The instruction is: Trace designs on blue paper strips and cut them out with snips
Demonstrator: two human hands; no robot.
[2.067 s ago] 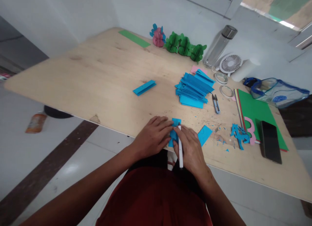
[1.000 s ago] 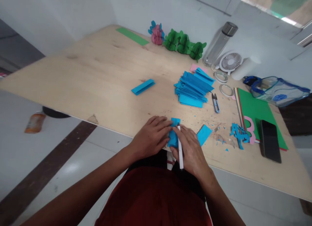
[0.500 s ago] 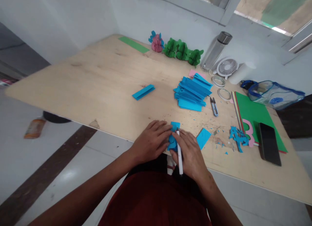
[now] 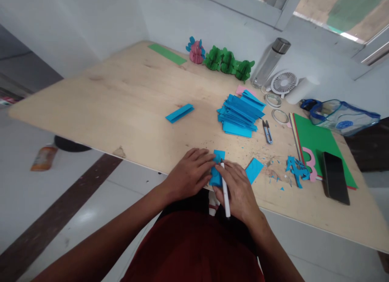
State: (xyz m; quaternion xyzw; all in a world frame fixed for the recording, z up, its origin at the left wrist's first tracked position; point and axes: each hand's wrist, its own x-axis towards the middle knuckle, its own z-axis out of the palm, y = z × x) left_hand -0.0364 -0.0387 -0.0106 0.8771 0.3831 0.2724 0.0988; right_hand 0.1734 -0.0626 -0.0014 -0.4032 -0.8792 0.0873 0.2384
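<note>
At the table's near edge lies a small folded strip of blue paper (image 4: 216,177), partly covered by my fingers. My left hand (image 4: 191,172) rests flat on its left side, fingers stretched out and holding nothing. In my right hand (image 4: 237,189) is a slim white pen (image 4: 225,193), its dark tip over the paper and its back end pointing toward my body. The right hand's fingers also touch the paper's right edge. Just right of that hand lies another blue paper piece (image 4: 254,170).
Beyond my hands are a pile of folded blue strips (image 4: 240,116), a single blue strip (image 4: 179,113) and thread snips (image 4: 267,132). To the right are blue cut-outs (image 4: 297,170), a phone (image 4: 336,178) and green paper (image 4: 319,132). A bottle (image 4: 270,63) and fan (image 4: 284,83) stand behind.
Both hands stay at the blue paper. The pen's back end has swung slightly right, and the paper lies a little flatter. The whole view has shifted slightly.
</note>
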